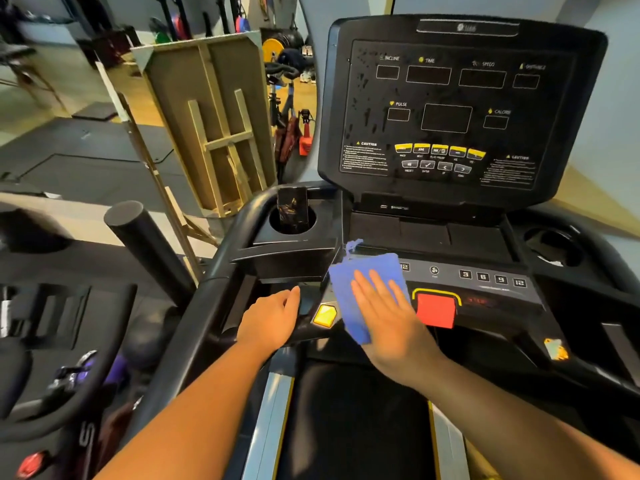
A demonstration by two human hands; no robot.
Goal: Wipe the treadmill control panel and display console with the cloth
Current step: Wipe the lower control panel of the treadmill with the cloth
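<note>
While the left hand [273,315] rests with loosely curled fingers on the near left edge of the treadmill, holding nothing, the right hand [388,310] lies flat with fingers spread, pressing the blue cloth [360,282] against the left part of the control panel [491,289]. The cloth sits between the yellow button [325,315] and the red stop button [436,310], covering the left row of number keys, with one frayed corner sticking up at its far edge. The step in hand looks like the wiping of the lower panel, probably only begun, since the right row of number keys [491,278] lies uncovered beyond the red button. The next move likely calls for a sideways sweep to the right, with light pressure near the stop button. Farther off, the upright display console [450,109] shows streaks and spots down its left side, so it seems not yet wiped; reaching it calls for lifting the cloth up and forward. A dark object stands in the left cup holder [292,220].
</note>
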